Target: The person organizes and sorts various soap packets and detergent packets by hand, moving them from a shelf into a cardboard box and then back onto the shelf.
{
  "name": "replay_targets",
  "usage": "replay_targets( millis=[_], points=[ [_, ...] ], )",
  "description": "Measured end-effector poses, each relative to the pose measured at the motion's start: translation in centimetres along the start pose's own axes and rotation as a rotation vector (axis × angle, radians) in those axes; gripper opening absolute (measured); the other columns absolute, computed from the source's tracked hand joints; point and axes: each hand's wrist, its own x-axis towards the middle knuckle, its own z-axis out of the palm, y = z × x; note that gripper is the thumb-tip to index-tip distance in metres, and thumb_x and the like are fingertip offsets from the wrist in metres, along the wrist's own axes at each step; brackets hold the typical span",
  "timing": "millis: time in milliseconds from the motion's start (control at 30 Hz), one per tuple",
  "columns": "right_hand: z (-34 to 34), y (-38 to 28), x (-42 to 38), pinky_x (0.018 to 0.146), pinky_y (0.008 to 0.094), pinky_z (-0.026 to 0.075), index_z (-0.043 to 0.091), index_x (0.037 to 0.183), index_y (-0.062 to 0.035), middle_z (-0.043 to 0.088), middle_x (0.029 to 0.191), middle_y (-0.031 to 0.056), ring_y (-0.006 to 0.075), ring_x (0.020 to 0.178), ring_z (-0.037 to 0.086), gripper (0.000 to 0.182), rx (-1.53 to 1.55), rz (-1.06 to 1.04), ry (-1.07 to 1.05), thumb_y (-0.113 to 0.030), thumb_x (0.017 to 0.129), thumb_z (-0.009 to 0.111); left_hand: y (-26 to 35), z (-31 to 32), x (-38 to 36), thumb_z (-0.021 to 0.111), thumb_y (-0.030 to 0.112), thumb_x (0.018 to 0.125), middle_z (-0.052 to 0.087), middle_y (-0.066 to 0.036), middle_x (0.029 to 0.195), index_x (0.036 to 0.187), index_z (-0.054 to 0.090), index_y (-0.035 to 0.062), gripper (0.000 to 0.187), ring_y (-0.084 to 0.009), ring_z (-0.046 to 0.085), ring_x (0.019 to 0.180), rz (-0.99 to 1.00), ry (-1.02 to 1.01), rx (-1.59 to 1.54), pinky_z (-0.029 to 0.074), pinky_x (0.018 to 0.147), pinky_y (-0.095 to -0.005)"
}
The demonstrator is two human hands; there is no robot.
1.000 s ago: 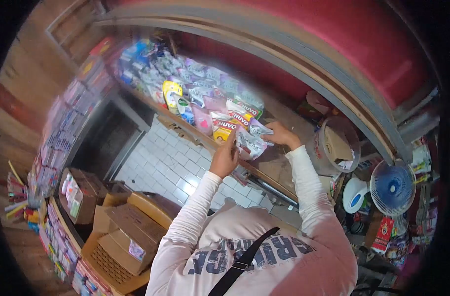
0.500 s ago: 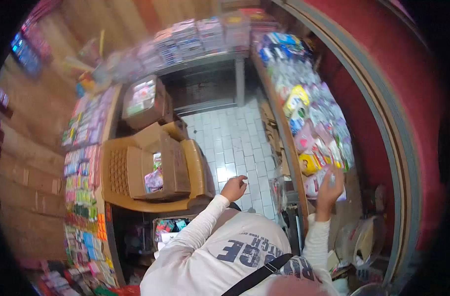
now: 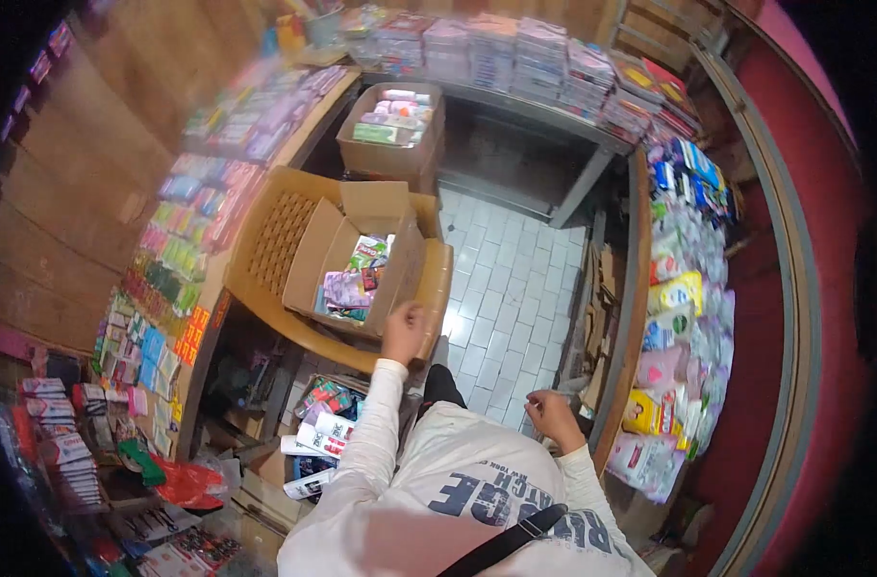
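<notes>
My left hand [image 3: 405, 334] is over the near right edge of an open cardboard box [image 3: 403, 274], its fingers loosely bent, slightly blurred, with nothing visible in them. The box rests on the seat of a tan plastic chair [image 3: 256, 279]. Inside it are a purple-patterned pack [image 3: 347, 289] and a green packet [image 3: 369, 252], among other small goods. My right hand [image 3: 554, 420] hangs in front of my body over the tiled floor, beside the right shelf. Its fingers are partly bent and apart, and it appears to hold nothing.
Another cardboard box [image 3: 386, 154] of packaged goods stands behind the chair. White bottles [image 3: 325, 433] fill a box below it. Small packs line the left shelf [image 3: 294, 135]; stacked books [image 3: 539, 58] sit at the back. Plastic packs [image 3: 664, 361] cover the right shelf [image 3: 621, 413].
The view has turned left. My left hand has come to the box on the chair. My right hand has moved away from the packs on the right shelf to in front of my body.
</notes>
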Motion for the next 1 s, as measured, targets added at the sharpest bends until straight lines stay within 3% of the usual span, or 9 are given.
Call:
replay_targets(
  millis=[67,133,200,233,467,500,633,867,1000],
  points=[
    [1.0,1.2,2.4,0.076,0.0393,0.053,0.068,0.105,0.0047,0.070,0.096,0.0225,0.0332,0.083,0.069,0.031,-0.058,0.026,-0.091,-0.016,0.081,0.069,-2.7,-3.1,3.3,0.058,0.013,0.086,0.069,-0.019,0.080,0.103,0.067,0.0000,0.023,-0.0240,0.068,0.073,-0.083,0.152,-0.051,0.053,0.067,-0.0355],
    [1.1,1.0,4.6,0.078,0.0395,0.054,0.067,0.107,0.0045,0.069,0.099,0.0240,0.0352,0.087,0.069,0.035,-0.098,0.095,-0.185,-0.019,0.082,0.070,-4.9,-6.1,7.0,0.057,0.013,0.085,0.069,-0.020,0.081,0.100,0.068,-0.0003,0.023,-0.0294,0.069,0.075,-0.211,0.220,0.010,0.053,0.069,-0.0384],
    [1.2,0.3,7.1,0.079,0.0397,0.054,0.066,0.108,0.0047,0.069,0.099,0.0241,0.0361,0.089,0.069,0.037,-0.124,0.155,-0.250,-0.021,0.082,0.070,-11.0,-7.1,11.2,0.055,0.012,0.084,0.069,-0.023,0.084,0.096,0.068,-0.0013,0.022,-0.0364,0.068,0.078,-0.141,0.366,0.251,0.053,0.071,-0.0428],
    [1.0,-0.5,8.4,0.079,0.0407,0.054,0.066,0.109,0.0047,0.070,0.098,0.0237,0.0371,0.088,0.068,0.038,-0.181,0.120,-0.264,-0.023,0.083,0.069,-11.1,-8.1,12.8,0.056,0.012,0.083,0.069,-0.025,0.088,0.095,0.069,-0.0006,0.022,-0.0411,0.067,0.083,-0.210,0.315,0.241,0.053,0.074,-0.0451],
    [0.4,-2.7,18.2,0.086,0.0440,0.052,0.066,0.114,-0.0001,0.070,0.098,0.0222,0.0373,0.098,0.066,0.036,-0.309,0.205,-0.467,-0.021,0.085,0.069,-22.9,-4.1,23.0,0.060,0.013,0.081,0.066,-0.027,0.104,0.094,0.069,-0.0002,0.021,-0.0380,0.065,0.097,-0.561,0.136,0.288,0.051,0.086,-0.0465],
    [0.5,-2.7,19.7,0.086,0.0439,0.052,0.066,0.115,-0.0003,0.070,0.098,0.0220,0.0371,0.098,0.066,0.036,-0.307,0.216,-0.459,-0.021,0.085,0.069,-25.2,-3.0,23.6,0.060,0.012,0.080,0.065,-0.028,0.106,0.098,0.068,-0.0002,0.023,-0.0398,0.064,0.101,-0.417,0.105,0.443,0.050,0.090,-0.0468],
    [1.3,-2.2,23.5,0.086,0.0442,0.052,0.065,0.117,-0.0013,0.070,0.099,0.0214,0.0364,0.099,0.066,0.037,-0.272,0.194,-0.405,-0.023,0.086,0.067,-27.8,-0.8,25.5,0.061,0.014,0.078,0.063,-0.025,0.113,0.107,0.065,0.0009,0.032,-0.0402,0.060,0.108,-0.582,-0.034,0.519,0.048,0.095,-0.0472],
    [1.6,-3.3,27.0,0.084,0.0448,0.053,0.065,0.118,-0.0033,0.069,0.101,0.0237,0.0389,0.097,0.066,0.040,-0.296,0.330,-0.506,-0.028,0.086,0.068,-31.2,2.0,27.5,0.062,0.019,0.081,0.062,-0.022,0.115,0.111,0.062,0.0020,0.034,-0.0390,0.058,0.112,-0.657,0.000,0.583,0.047,0.095,-0.0483],
    [1.3,-4.5,28.1,0.082,0.0422,0.053,0.067,0.114,-0.0041,0.070,0.098,0.0212,0.0373,0.091,0.068,0.035,-0.306,0.310,-0.533,-0.024,0.086,0.064,-34.5,3.1,29.9,0.068,0.028,0.080,0.050,-0.019,0.134,0.128,0.052,0.0075,0.054,-0.0368,0.049,0.125,-0.826,-0.118,0.605,0.044,0.102,-0.0498]
  ],
)
